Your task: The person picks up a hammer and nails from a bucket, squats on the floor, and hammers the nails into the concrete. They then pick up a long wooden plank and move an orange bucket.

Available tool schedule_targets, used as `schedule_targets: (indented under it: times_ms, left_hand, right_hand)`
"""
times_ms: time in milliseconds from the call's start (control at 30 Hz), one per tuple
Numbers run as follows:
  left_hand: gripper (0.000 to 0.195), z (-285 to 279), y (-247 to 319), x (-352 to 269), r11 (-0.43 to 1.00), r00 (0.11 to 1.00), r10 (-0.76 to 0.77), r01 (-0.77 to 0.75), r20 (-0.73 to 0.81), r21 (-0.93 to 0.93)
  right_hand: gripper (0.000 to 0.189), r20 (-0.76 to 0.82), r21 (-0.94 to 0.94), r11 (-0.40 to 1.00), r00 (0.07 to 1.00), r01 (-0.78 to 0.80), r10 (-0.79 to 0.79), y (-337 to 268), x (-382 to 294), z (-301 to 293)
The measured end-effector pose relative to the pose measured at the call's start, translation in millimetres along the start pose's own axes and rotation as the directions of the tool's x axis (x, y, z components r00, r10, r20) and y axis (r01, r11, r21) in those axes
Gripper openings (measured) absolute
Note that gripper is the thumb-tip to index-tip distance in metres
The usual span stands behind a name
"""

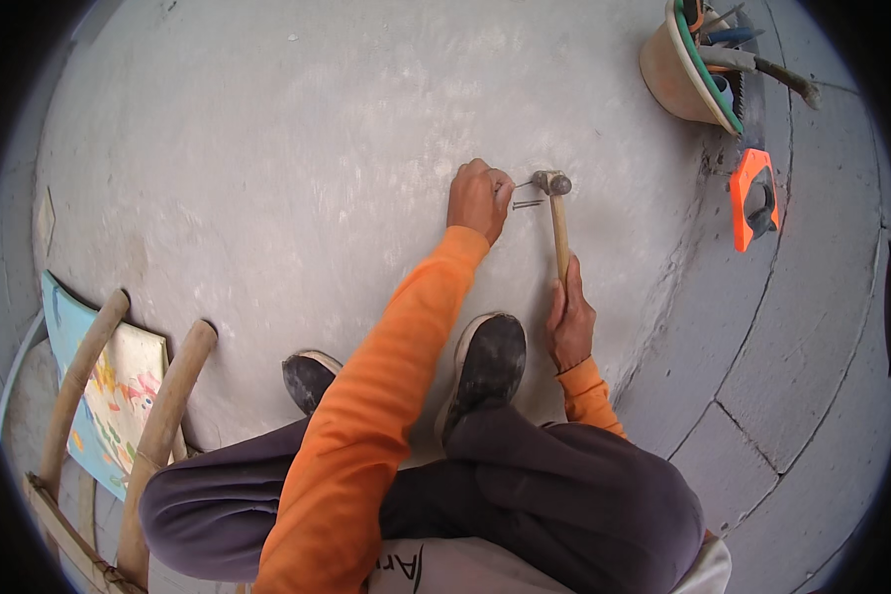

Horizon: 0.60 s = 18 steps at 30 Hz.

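On the grey concrete slab (371, 148), my left hand (480, 197) pinches a thin nail (523, 184) between thumb and fingers. The nail lies nearly level, its far end reaching the head of a hammer (558, 234). Whether nail and hammer head touch is hard to tell. My right hand (572, 323) grips the lower part of the hammer's wooden handle, the metal head pointing away from me. Just below the pinched nail, loose nails (527, 204) lie side by side on the slab.
A bucket (676, 74) with a green rim holds several tools at the upper right. A handsaw (750, 200) with an orange handle stands against it. Wooden poles (167, 401) and a painted panel (111, 393) are at the left. My shoes (492, 356) rest on the slab.
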<state>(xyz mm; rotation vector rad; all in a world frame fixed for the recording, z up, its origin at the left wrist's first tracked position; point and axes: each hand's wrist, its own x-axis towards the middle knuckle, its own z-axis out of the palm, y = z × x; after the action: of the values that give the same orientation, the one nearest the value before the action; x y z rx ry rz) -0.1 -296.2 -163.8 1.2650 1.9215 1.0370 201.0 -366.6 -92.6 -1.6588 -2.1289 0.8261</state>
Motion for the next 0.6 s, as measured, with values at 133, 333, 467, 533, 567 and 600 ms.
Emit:
schedule_targets:
  times_ms: [133, 333, 467, 533, 567, 600]
  left_hand:
    - [0.008, -3.7, 0.2, 1.3, 0.998, 0.999, 0.046, -0.047, 0.012, 0.039]
    - [0.01, -3.3, 3.9, 1.1, 0.998, 0.999, 0.041, -0.041, -0.01, 0.039]
    - [0.011, 0.0, 3.9, 0.2, 0.999, 0.999, 0.04, -0.039, -0.028, 0.035]
    - [0.01, -1.0, 4.2, 0.9, 0.997, 0.998, 0.052, -0.051, -0.027, 0.052]
    - [0.01, -1.5, 4.3, 1.3, 0.997, 0.998, 0.058, -0.057, -0.027, 0.059]
    - [0.01, -2.3, 5.6, 1.4, 0.996, 0.998, 0.066, -0.065, -0.022, 0.057]
  right_hand:
    - [0.049, -0.024, 0.008, 0.999, 0.999, -0.04, 0.041, -5.5, -1.9, -2.6]
    - [0.048, -0.016, 0.019, 0.999, 0.999, -0.037, 0.037, -10.8, 0.8, -2.8]
    - [0.047, -0.015, 0.024, 1.0, 1.0, 0.001, 0.0, -8.8, 3.0, 3.5]
    - [0.048, 0.012, 0.045, 0.998, 0.999, -0.043, 0.043, -14.0, 6.1, 3.1]
    - [0.048, 0.026, 0.055, 0.996, 0.998, -0.065, 0.064, -15.8, 7.2, 3.1]
    - [0.048, 0.015, 0.056, 0.997, 0.999, -0.045, 0.045, -15.6, 7.8, 3.4]
